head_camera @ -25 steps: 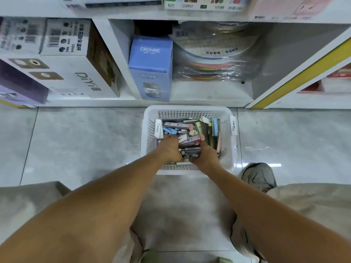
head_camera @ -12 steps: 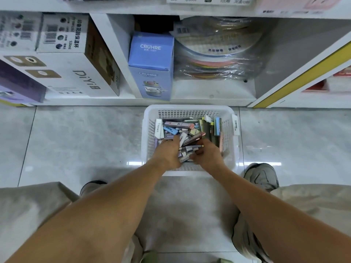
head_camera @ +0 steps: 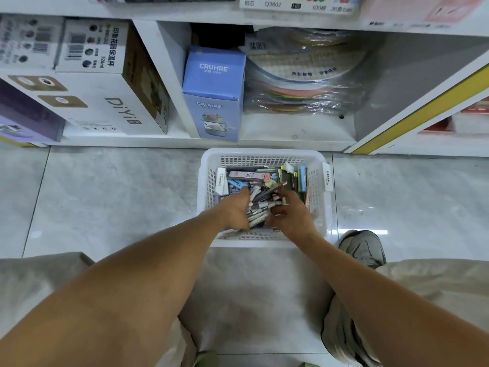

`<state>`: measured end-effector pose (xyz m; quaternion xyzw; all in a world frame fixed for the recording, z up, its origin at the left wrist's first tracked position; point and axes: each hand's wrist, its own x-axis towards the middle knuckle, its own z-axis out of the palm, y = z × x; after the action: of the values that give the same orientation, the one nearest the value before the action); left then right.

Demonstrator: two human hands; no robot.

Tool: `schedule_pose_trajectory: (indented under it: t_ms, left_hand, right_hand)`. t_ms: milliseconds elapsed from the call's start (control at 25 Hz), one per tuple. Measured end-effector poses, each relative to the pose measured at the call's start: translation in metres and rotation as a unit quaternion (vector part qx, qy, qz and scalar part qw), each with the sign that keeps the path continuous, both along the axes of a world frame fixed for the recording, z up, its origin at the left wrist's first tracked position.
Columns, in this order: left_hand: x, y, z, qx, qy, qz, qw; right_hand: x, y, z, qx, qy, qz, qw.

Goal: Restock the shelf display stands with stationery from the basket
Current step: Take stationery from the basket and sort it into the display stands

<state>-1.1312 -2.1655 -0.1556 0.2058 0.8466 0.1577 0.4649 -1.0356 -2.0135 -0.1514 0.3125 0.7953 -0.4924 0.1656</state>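
Observation:
A white plastic basket (head_camera: pixel 264 155) stands on the floor before the shelf, filled with several pens, markers and small stationery boxes (head_camera: pixel 248 176). Both of my hands are inside it near its front wall. My left hand (head_camera: pixel 234 211) grips one side of a fanned bundle of pens (head_camera: pixel 260 207), thumb up. My right hand (head_camera: pixel 292 217) curls its fingers round the other side of the bundle, with a dark pen (head_camera: pixel 271 190) at its thumb. The display stands are out of view.
The bottom shelf (head_camera: pixel 291 136) behind the basket holds a blue CRUHRE box (head_camera: pixel 214 94), a wrapped stack of coloured round sheets (head_camera: pixel 304 83) and a large DiYi carton (head_camera: pixel 105 102). My knees and a grey shoe (head_camera: pixel 362 247) flank the grey tiled floor (head_camera: pixel 119 194).
Both hands have drawn back toward the basket's near side and gathered loose pens into a bundle between them. The bundle now shows fanned out between the palms.

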Motion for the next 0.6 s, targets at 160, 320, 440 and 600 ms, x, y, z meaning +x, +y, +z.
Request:
schedule_pose_trajectory:
  t_ms: [160,320,440,600]
  left_hand:
    - [-0.004,0.000,0.019,0.011,-0.051,0.010,0.999]
    - [-0.006,0.004,0.034,0.000,-0.012,-0.018,1.000]
    - [-0.007,0.006,0.044,-0.001,0.053,-0.056,0.997]
    - [-0.007,0.006,0.048,-0.013,0.085,-0.066,0.994]
  right_hand:
    - [0.002,0.013,0.013,0.015,-0.010,-0.020,1.000]
    - [0.003,0.024,0.030,0.023,0.006,-0.024,0.999]
    - [0.007,0.026,0.039,0.044,0.012,0.002,0.999]
    - [0.012,0.022,0.040,0.085,-0.008,0.053,0.995]
